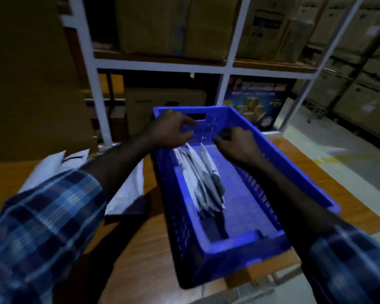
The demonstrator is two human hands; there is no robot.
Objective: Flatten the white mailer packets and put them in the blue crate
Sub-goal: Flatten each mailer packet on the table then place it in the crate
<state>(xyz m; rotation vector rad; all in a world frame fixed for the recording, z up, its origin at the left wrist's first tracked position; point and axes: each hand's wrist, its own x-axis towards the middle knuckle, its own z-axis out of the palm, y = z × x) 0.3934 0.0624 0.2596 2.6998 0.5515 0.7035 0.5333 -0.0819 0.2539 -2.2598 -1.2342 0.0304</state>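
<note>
Packets (201, 178) stand on edge along the crate's (226, 246) left wall. Both hands, left hand (170, 129) and right hand (237, 142), hover over their far ends, fingers loosely curled, holding nothing. Best press the stack flat against that wall.

We are in a warehouse or stockroom. A white metal rack (92, 62) behind the wooden counter (140, 249) carries big brown cardboard cartons (171, 25) on its shelves, and more stacked cartons (355, 69) line the aisle on the right. The bare concrete floor (342, 150) has faint painted lines, and the lighting is dim.
</note>
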